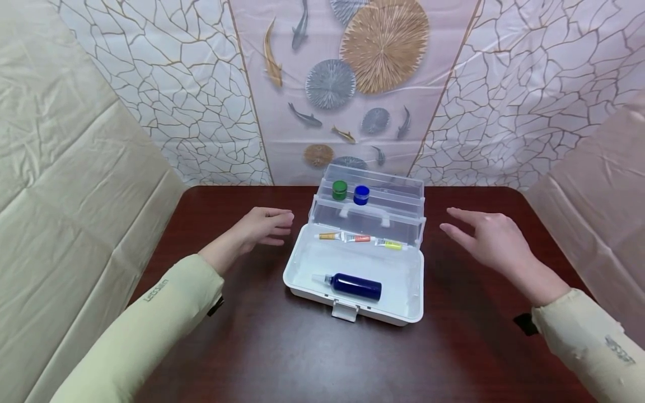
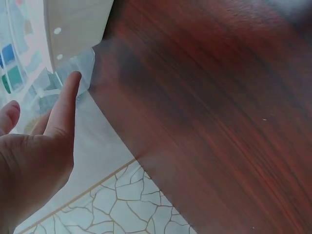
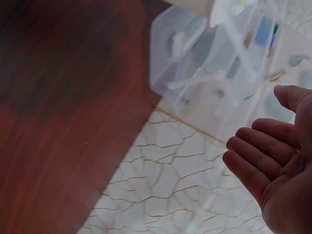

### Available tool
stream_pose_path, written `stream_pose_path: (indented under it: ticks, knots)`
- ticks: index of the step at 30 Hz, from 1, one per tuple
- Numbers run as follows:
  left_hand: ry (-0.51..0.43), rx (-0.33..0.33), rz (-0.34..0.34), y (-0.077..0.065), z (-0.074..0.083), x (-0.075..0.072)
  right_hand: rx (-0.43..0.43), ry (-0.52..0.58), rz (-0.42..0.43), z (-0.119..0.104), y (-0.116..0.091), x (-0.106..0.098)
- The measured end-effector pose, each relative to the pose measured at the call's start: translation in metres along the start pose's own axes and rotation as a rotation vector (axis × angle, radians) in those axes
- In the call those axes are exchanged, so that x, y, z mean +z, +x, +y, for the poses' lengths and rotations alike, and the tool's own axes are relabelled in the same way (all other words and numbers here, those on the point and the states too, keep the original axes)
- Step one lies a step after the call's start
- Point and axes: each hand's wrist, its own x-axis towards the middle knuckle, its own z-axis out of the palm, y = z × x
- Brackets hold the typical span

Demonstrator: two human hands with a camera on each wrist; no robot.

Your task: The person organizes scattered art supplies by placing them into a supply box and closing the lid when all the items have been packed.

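Observation:
A white storage box [image 1: 307,268] with a clear lid lies unfolded on the table. Its base holds a dark blue bottle [image 1: 356,286] on its side, nozzle to the left. Along the base's back edge lie an orange-brown tube [image 1: 330,236], a red tube [image 1: 358,238] and a yellow tube [image 1: 389,244]. Farther back, a green jar [image 1: 340,190] and a blue jar [image 1: 361,195] sit in the clear trays. My left hand [image 1: 262,228] hovers left of the box, fingers extended, holding nothing. To the right, my right hand [image 1: 496,240] is likewise raised and bare, apart from the box.
The dark wooden table [image 1: 242,347] runs back to a patterned cloth wall [image 1: 201,101]. Beige cloth panels [image 1: 75,184] stand at both sides. A white latch [image 1: 345,310] juts from the box's front, and a white handle [image 1: 365,212] spans the clear lid.

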Motion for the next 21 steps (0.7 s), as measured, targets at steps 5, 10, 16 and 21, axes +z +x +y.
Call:
stream_pose_path:
  ticks: [5,10,16,21]
  knots:
    - [0.020,-0.012,0.021,0.016,0.005,0.003,0.083,0.034,-0.070,0.015,0.001,0.005]
    - [0.038,-0.028,0.043,0.032,0.011,0.006,0.100,0.094,-0.077,0.026,0.005,0.015]
    - [-0.019,-0.041,0.059,0.051,0.011,0.010,0.164,0.152,-0.137,0.032,0.014,0.031]
    - [-0.064,-0.058,0.069,0.065,0.011,0.015,0.193,0.160,-0.207,0.035,0.023,0.043]
